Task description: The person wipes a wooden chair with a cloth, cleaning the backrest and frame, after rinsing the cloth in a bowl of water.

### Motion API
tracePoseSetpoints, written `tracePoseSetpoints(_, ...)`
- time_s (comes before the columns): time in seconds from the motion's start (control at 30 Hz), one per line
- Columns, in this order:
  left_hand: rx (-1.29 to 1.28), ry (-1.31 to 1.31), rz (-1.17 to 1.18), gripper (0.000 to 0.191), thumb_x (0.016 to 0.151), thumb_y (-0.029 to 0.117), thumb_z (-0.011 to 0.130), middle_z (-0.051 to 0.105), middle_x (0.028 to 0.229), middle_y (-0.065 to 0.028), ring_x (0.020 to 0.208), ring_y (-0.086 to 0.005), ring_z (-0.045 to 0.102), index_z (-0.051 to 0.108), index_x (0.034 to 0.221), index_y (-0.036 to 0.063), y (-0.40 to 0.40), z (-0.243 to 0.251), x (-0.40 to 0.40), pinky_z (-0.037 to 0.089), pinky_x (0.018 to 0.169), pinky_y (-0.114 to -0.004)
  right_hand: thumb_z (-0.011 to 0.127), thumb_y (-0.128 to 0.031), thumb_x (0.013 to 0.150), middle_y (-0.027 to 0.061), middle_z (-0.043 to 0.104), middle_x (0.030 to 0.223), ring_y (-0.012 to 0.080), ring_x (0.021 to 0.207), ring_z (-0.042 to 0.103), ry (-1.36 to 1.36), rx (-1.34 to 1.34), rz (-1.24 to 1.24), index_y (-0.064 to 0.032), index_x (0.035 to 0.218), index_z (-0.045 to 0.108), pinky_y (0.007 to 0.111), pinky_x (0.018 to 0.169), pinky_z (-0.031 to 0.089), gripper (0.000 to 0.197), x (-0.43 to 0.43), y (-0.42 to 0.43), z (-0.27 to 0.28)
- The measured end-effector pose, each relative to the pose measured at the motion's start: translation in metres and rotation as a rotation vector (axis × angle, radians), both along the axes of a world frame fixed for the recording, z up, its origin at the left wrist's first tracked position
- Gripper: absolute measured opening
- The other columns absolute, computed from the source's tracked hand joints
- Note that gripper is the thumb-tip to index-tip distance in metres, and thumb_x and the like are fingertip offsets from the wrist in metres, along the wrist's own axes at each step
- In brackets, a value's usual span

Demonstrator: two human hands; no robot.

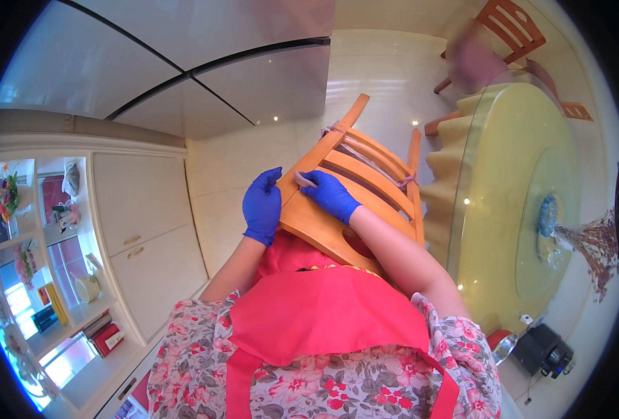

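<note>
An orange-brown wooden chair [309, 225] with a slatted back stands right before me, its broad top rail nearest my body. My right hand [332, 195], in a blue glove, pinches a small greyish-pink cloth [305, 179] against the rail's left end, where it joins the side post. My left hand [262, 207], gloved alike, is at the outer edge of that same corner. Its fingers bend toward the wood, and part of them is hidden, so its grip is unclear. Purplish ties [408, 180] hang on the chair's posts beyond the slats.
Right of the chair stands a round glass-topped table [477, 251] with a yellow cloth and a dried-flower vase [548, 214]. A blurred person [474, 60] is beyond it, near another wooden chair [514, 31]. A glossy grey cabinet or refrigerator [257, 84] and white shelving [142, 194] line the left.
</note>
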State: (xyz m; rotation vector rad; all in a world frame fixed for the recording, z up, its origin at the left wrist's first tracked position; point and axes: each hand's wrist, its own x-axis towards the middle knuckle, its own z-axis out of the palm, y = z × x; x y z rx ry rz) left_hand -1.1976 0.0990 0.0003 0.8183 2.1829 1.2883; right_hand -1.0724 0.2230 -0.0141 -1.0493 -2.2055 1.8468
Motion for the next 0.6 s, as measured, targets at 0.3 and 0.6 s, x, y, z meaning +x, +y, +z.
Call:
tracePoseSetpoints(0.3,0.05,-0.053,0.014,0.035,0.081,0.0,0.049,0.068,0.105,-0.0124,0.093,-0.0212,0.065,0.063,0.112,0.005,0.001,0.004,0.001,0.049,0.084,-0.031,0.062,-0.021,0.086,0.0149,0.065,0.089,0.0225,0.082,0.064,0.083,-0.328,-0.403,0.0028,0.099,0.06,0.031,0.074,0.05,0.027,0.005,0.007,-0.002)
tracePoseSetpoints(0.6,0.086,-0.077,0.037,0.034,0.082,-0.003,0.047,0.067,0.105,-0.012,0.094,-0.0189,0.064,0.063,0.112,0.0038,-0.007,-0.01,-0.004,0.048,0.085,-0.03,0.05,-0.002,0.083,0.0202,0.058,0.12,0.0349,0.11,0.056,0.249,0.4,0.311,-0.0061,0.116,0.061,0.038,0.096,0.045,0.034,0.039,-0.019,0.035)
